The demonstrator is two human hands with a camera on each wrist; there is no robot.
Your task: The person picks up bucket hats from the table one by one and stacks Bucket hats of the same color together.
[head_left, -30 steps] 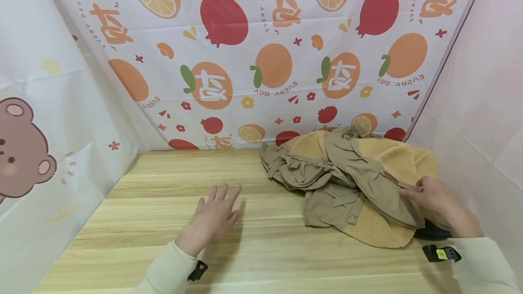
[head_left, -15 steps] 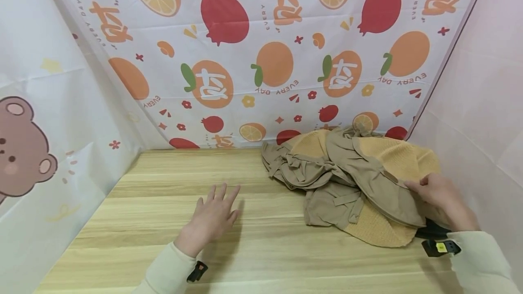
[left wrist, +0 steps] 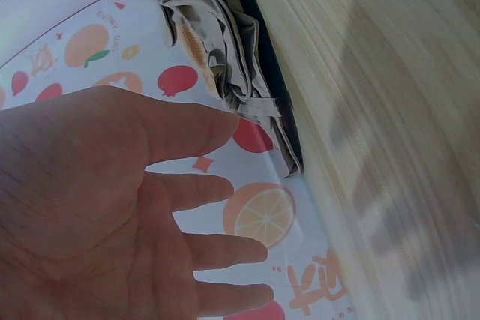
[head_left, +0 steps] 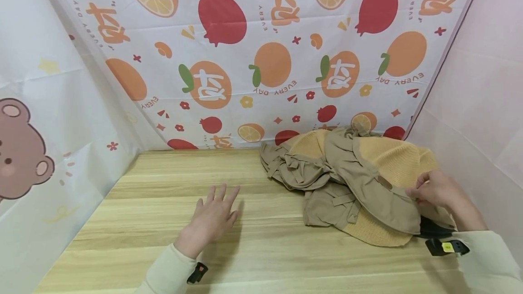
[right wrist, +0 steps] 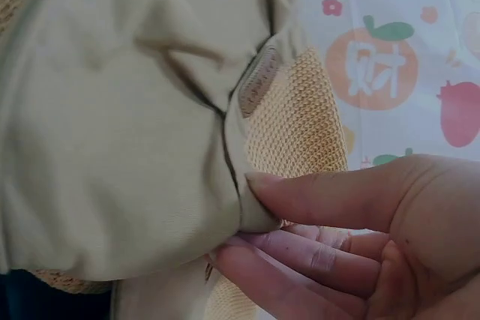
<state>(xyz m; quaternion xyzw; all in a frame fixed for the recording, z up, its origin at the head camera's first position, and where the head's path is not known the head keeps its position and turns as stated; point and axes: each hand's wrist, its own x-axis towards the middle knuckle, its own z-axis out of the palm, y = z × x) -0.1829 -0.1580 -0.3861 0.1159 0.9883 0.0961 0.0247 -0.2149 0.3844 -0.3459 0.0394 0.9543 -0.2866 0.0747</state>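
Note:
A heap of khaki fabric hats (head_left: 345, 167) and yellow knitted material (head_left: 394, 160) lies at the right back of the wooden table. My right hand (head_left: 439, 192) pinches the edge of the khaki fabric at the heap's right side. In the right wrist view, the thumb and fingers of my right hand (right wrist: 352, 237) grip a fold of khaki cloth (right wrist: 120, 162) near a small brown label (right wrist: 260, 82). My left hand (head_left: 212, 221), fingers spread, is over the table left of the heap and holds nothing. The left wrist view shows my left hand (left wrist: 142, 207) with straight fingers.
A white curtain (head_left: 241, 71) printed with fruit stands behind the table (head_left: 163, 208). A bear-print curtain (head_left: 65, 103) hangs at the left, and a pale curtain (head_left: 478, 103) closes the right side. Something black (head_left: 435, 228) lies beneath the heap's right end.
My right hand has shifted slightly, and the khaki edge it pinches has moved a little toward the near side. The left hand has stayed almost still.

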